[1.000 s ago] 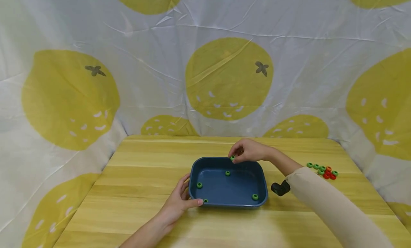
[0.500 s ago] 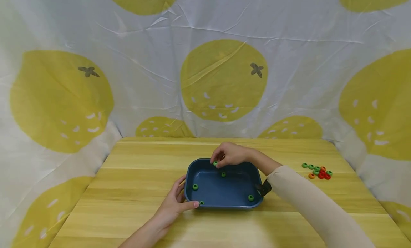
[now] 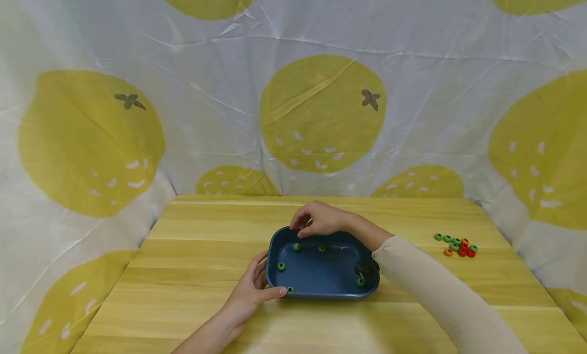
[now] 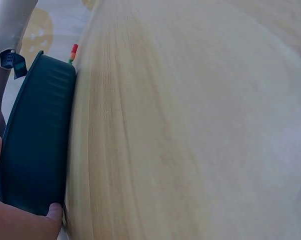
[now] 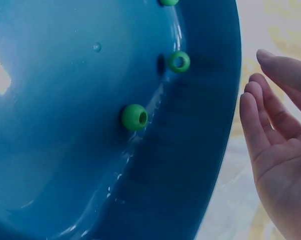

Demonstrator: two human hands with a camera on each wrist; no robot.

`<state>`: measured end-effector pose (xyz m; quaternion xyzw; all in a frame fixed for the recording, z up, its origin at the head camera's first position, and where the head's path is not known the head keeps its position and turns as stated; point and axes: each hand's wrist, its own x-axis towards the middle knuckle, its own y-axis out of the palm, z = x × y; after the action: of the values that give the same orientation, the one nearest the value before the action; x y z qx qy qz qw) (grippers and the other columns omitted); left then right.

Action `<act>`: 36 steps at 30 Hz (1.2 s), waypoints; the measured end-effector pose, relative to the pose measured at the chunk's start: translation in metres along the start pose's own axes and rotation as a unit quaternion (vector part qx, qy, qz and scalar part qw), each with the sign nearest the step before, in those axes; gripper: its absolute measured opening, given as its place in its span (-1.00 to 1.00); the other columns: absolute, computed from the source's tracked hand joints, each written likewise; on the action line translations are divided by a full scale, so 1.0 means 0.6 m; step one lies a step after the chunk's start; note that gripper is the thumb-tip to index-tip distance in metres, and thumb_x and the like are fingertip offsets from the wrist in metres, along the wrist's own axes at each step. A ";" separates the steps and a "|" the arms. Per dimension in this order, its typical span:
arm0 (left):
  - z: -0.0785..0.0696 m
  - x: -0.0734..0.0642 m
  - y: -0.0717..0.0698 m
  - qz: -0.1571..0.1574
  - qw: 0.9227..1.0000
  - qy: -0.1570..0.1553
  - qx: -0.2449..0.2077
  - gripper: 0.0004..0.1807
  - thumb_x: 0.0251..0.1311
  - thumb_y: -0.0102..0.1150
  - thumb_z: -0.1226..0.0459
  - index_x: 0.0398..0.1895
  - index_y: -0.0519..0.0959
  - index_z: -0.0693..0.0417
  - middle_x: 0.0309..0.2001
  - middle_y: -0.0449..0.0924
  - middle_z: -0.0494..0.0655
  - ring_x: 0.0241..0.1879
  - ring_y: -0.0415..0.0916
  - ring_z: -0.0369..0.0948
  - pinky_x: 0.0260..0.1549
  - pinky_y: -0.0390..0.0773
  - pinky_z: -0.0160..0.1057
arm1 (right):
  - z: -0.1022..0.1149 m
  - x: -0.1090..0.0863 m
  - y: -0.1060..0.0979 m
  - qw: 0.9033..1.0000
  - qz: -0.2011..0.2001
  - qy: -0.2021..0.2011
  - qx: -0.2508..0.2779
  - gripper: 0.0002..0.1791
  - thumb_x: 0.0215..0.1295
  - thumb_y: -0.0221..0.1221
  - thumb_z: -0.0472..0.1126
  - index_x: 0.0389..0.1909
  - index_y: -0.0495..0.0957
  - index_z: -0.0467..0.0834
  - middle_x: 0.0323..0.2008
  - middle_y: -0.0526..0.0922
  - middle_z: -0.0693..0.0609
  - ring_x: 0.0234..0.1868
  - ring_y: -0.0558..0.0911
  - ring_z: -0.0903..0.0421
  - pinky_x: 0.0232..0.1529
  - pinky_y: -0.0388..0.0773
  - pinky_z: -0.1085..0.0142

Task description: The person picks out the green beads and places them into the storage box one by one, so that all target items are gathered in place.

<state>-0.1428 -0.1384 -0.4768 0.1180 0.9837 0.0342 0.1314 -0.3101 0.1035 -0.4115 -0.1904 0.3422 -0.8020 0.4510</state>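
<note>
The right hand (image 3: 321, 219) has its grip apart: in the right wrist view the thumb and the fingers stand away from one another with bare air between the tips. In the head view it sits over the far rim of the blue tray (image 3: 316, 280), toward the tray's left end. Just below its fingertips lies the far-left green bead (image 3: 297, 247) on the tray floor, and a little to the right of it, near the far wall, is the middle green bead (image 3: 322, 248). The left hand (image 3: 247, 289) has its grip clamped on the tray at the left end, with the thumb over the near corner of the rim and the fingers along the outer wall. Close to that thumb, partly hidden by the near wall, is the near-left green bead (image 3: 290, 290); the side green bead (image 3: 282, 266) lies beside the left wall. At the opposite end, the near-right green bead (image 3: 361, 282) lies near the tray's corner, just below the black device (image 3: 365, 268) worn at the right wrist, where a beige sleeve (image 3: 426, 272) ends. The tray stands on the wooden bench (image 3: 206, 252). Well apart from it, toward the right edge of the bench, a loose group of beads (image 3: 462, 252) lies in green, orange and red, some crowded together. Behind the bench hangs a pale cloth (image 3: 220, 114) printed with large yellow fruit (image 3: 321, 114)
</note>
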 end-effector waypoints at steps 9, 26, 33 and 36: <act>0.000 -0.001 0.002 -0.009 1.000 0.002 0.006 0.11 0.11 0.54 0.39 0.64 0.04 -0.02 0.53 0.18 0.24 0.44 0.26 0.17 0.28 0.40 0.05 | -0.004 -0.029 -0.009 1.000 -0.005 0.010 0.003 -0.74 0.38 0.35 -0.30 0.03 0.70 -0.29 -0.07 0.73 -0.12 -0.13 0.68 0.20 0.00 0.62 0.28; 0.001 -0.003 0.002 -0.005 1.000 0.007 0.011 0.13 0.10 0.55 0.39 0.64 0.02 0.03 0.55 0.13 0.25 0.45 0.24 0.18 0.29 0.39 0.04 | -0.019 -0.113 -0.032 0.996 -0.058 0.040 0.050 -0.74 0.40 0.32 -0.30 0.02 0.68 -0.34 -0.06 0.71 -0.22 -0.10 0.69 0.10 0.01 0.64 0.22; 0.002 -0.005 0.000 -0.001 1.000 0.007 0.006 0.11 0.13 0.53 0.39 0.65 0.01 0.01 0.56 0.12 0.22 0.44 0.26 0.16 0.24 0.44 -0.03 | -0.037 -0.151 -0.039 0.994 -0.076 0.058 0.053 -0.75 0.40 0.33 -0.28 0.00 0.68 -0.33 -0.09 0.71 -0.16 -0.11 0.69 0.07 -0.01 0.63 0.22; 0.001 -0.004 0.001 -0.001 1.000 0.004 0.006 0.10 0.14 0.52 0.39 0.65 0.01 -0.01 0.56 0.11 0.22 0.43 0.27 0.15 0.23 0.45 -0.04 | -0.043 -0.167 -0.043 0.993 -0.082 0.067 0.055 -0.75 0.40 0.33 -0.28 0.01 0.67 -0.34 -0.09 0.71 -0.17 -0.10 0.68 0.05 -0.02 0.63 0.24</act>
<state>-0.1401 -0.1383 -0.4767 0.1175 0.9846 0.0287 0.1265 -0.2891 0.2083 -0.4104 -0.1387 0.3104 -0.8649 0.3693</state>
